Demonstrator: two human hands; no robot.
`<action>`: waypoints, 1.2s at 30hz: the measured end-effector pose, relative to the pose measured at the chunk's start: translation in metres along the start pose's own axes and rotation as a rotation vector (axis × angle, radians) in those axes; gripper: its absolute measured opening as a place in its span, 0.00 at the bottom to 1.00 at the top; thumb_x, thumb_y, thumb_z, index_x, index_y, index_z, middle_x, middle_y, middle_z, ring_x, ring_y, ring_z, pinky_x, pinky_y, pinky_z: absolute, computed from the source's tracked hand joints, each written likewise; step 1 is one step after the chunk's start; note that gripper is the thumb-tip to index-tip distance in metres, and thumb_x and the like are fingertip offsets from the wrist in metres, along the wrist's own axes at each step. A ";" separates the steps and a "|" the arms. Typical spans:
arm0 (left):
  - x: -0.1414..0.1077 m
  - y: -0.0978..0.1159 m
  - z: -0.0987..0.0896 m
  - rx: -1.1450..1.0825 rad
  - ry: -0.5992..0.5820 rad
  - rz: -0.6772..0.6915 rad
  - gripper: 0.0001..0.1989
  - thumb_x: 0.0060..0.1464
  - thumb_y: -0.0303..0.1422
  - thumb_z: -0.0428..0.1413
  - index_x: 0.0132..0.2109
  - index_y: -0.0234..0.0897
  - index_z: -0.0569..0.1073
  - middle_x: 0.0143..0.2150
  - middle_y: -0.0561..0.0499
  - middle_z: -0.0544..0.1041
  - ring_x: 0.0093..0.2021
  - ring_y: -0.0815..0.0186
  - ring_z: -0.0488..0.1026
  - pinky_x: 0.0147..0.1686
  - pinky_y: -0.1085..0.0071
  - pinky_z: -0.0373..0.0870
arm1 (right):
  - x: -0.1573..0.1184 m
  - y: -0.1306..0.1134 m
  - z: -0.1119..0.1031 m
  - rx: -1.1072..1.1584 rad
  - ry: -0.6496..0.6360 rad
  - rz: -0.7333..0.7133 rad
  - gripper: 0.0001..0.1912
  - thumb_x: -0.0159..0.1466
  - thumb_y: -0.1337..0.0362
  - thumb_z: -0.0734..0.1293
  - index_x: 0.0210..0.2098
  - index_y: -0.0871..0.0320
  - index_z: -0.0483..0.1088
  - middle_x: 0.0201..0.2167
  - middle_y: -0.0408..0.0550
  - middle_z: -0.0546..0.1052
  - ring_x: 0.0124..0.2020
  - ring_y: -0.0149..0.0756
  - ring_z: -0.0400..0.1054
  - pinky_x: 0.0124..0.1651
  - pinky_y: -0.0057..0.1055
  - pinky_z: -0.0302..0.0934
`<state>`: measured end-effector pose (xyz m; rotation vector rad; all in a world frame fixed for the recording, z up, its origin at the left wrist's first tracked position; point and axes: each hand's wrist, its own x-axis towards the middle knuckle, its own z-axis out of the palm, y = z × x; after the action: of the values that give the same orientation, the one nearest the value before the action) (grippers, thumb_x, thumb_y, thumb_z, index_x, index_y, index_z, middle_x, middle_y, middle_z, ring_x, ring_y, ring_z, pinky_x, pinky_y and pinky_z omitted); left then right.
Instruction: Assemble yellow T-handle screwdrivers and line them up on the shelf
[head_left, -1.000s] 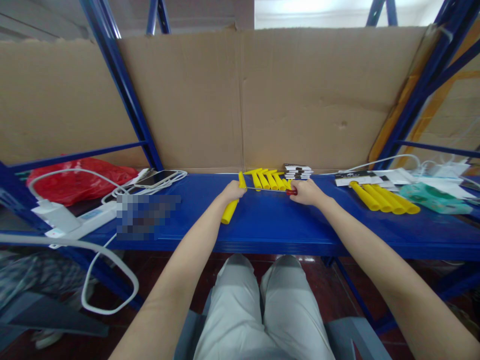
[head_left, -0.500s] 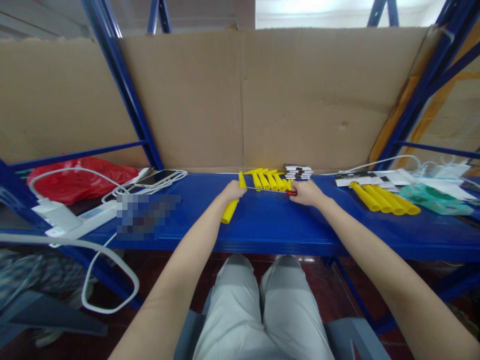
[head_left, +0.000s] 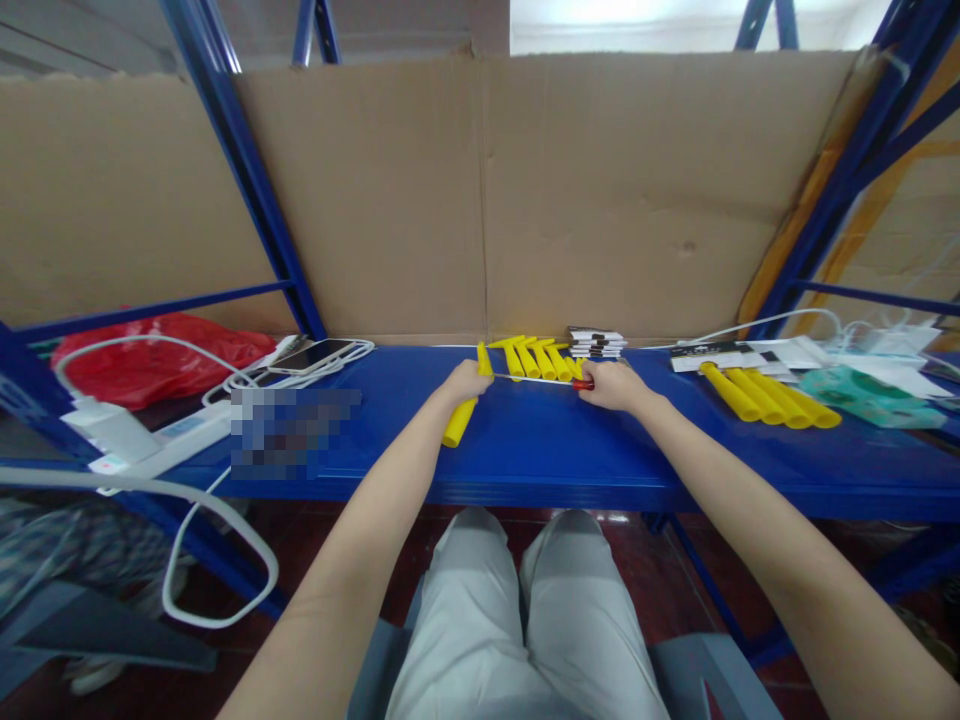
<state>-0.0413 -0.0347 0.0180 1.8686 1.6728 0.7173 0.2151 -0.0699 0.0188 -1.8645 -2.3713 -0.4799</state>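
Yellow handle point(head_left: 459, 424) is gripped by the fingers of the left hand point(head_left: 463, 381), at the middle of the blue counter point(head_left: 559, 450). The right hand point(head_left: 613, 386) has its fingers closed around a red-handled tool point(head_left: 583, 384), whose thin shaft points left to the yellow handle; I cannot tell if its tip enters. On the far side lie yellow T-shaped pieces point(head_left: 541, 362) beside stacked packets point(head_left: 596, 343); farther right, four yellow tubes point(head_left: 766, 396).

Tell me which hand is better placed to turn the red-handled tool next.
Probably the right hand: it grips the red handle, while the left hand holds a yellow piece.
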 end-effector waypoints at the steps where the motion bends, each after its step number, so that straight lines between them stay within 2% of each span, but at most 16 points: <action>1: 0.000 0.000 0.000 0.001 0.000 -0.003 0.06 0.50 0.23 0.52 0.34 0.29 0.74 0.18 0.53 0.70 0.17 0.71 0.66 0.22 0.77 0.64 | 0.000 0.000 0.000 0.001 -0.003 0.018 0.12 0.59 0.60 0.61 0.40 0.58 0.70 0.34 0.53 0.79 0.35 0.43 0.72 0.30 0.31 0.50; 5: -0.001 0.002 -0.001 0.005 -0.004 -0.006 0.06 0.50 0.23 0.52 0.34 0.29 0.74 0.19 0.53 0.70 0.17 0.71 0.66 0.22 0.77 0.63 | 0.000 0.001 0.002 0.013 0.013 0.022 0.14 0.59 0.60 0.61 0.43 0.58 0.69 0.34 0.53 0.79 0.36 0.43 0.72 0.32 0.31 0.52; 12: -0.001 0.002 -0.001 0.000 -0.006 -0.002 0.05 0.50 0.23 0.52 0.33 0.30 0.73 0.19 0.54 0.69 0.16 0.71 0.65 0.21 0.77 0.63 | 0.001 0.005 0.002 0.004 0.021 -0.089 0.10 0.59 0.61 0.60 0.33 0.57 0.71 0.37 0.52 0.78 0.39 0.42 0.71 0.34 0.31 0.53; 17: 0.000 0.001 0.000 -0.033 0.008 -0.007 0.04 0.50 0.22 0.54 0.29 0.32 0.72 0.16 0.55 0.67 0.16 0.71 0.65 0.21 0.77 0.62 | 0.001 0.002 0.004 0.001 0.019 -0.009 0.13 0.58 0.61 0.62 0.42 0.59 0.69 0.35 0.54 0.78 0.35 0.43 0.71 0.32 0.31 0.52; 20: 0.000 0.001 0.000 -0.037 0.009 -0.008 0.04 0.49 0.22 0.54 0.29 0.32 0.72 0.17 0.55 0.67 0.16 0.71 0.66 0.20 0.77 0.62 | 0.000 0.002 0.003 0.030 0.019 0.008 0.15 0.59 0.60 0.61 0.44 0.59 0.69 0.34 0.53 0.79 0.35 0.43 0.71 0.32 0.31 0.52; 26: 0.000 0.000 0.000 -0.021 0.010 -0.004 0.05 0.50 0.22 0.53 0.31 0.30 0.73 0.18 0.53 0.70 0.17 0.70 0.67 0.21 0.76 0.63 | 0.000 0.003 -0.001 0.008 0.009 -0.051 0.11 0.59 0.60 0.60 0.32 0.57 0.72 0.34 0.53 0.79 0.37 0.42 0.72 0.34 0.31 0.53; 32: 0.001 0.000 0.000 -0.022 -0.001 0.001 0.05 0.50 0.22 0.53 0.32 0.30 0.73 0.17 0.55 0.67 0.16 0.71 0.65 0.21 0.77 0.63 | 0.001 0.001 0.002 0.006 0.007 0.015 0.13 0.58 0.61 0.62 0.41 0.58 0.70 0.34 0.53 0.78 0.35 0.42 0.71 0.32 0.31 0.53; 36: 0.002 -0.002 0.001 -0.002 0.000 0.008 0.05 0.50 0.23 0.52 0.32 0.30 0.73 0.17 0.54 0.68 0.15 0.71 0.65 0.20 0.76 0.63 | -0.001 0.001 0.000 0.031 0.010 -0.005 0.13 0.59 0.60 0.60 0.39 0.57 0.71 0.33 0.53 0.79 0.35 0.43 0.72 0.33 0.31 0.52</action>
<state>-0.0419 -0.0328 0.0164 1.8750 1.6641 0.7221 0.2162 -0.0707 0.0191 -1.8392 -2.3635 -0.4498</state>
